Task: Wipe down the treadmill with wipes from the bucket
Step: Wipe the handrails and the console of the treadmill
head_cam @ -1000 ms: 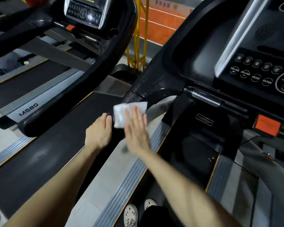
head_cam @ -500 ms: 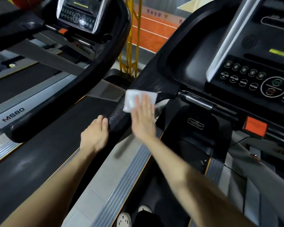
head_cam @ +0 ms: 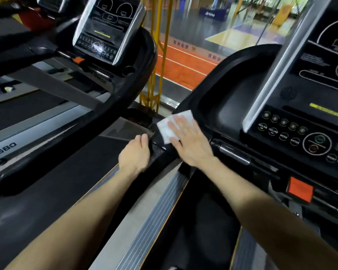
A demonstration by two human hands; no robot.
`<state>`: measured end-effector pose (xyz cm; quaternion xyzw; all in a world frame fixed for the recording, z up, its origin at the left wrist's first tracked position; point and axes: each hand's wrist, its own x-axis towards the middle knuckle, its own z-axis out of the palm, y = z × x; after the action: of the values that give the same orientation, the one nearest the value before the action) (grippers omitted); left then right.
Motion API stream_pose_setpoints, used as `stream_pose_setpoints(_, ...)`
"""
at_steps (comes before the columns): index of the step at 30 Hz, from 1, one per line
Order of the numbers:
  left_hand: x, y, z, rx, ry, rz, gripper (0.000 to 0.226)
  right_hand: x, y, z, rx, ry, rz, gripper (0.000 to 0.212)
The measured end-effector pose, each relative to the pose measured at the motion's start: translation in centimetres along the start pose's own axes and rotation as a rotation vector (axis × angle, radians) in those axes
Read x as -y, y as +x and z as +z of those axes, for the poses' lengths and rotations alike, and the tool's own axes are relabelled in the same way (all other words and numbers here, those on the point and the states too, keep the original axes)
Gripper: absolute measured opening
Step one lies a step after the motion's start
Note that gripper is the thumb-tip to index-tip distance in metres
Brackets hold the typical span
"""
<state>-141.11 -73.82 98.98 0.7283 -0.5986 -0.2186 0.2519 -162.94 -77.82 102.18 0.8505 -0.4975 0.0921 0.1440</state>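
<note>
Wipe (head_cam: 165, 126) has slid up the handrail (head_cam: 159, 153), half hidden under right hand (head_cam: 191, 145).

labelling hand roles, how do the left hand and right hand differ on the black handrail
The left hand holds the black textured handrail bare, curled over its edge; the right hand lies flat, fingers straight, pressing a white wipe onto it. The left hand sits nearer the person, the right hand further up the rail. Both touch the same handrail.
</note>
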Motion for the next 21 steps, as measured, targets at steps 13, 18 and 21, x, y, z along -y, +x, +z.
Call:
stream_pose_setpoints(13, -1.4, 2.0, 2.4, -0.113, 0.182, 0.201, 0.042, -6.5, 7.1, -2.4, 0.042, -0.084, -0.537, 0.052)
stream_pose_setpoints(18, -1.4, 1.8, 2.3, -0.125, 0.162, 0.179, 0.047, -17.9, 15.1, -6.1, -0.038, -0.27, 0.003, 0.056)
stream_pose_setpoints(21, -1.2, 1.7, 2.4, -0.139, 0.144, 0.174, 0.043, -11.4, 13.3, -4.9, -0.025, -0.151, -0.145, 0.053)
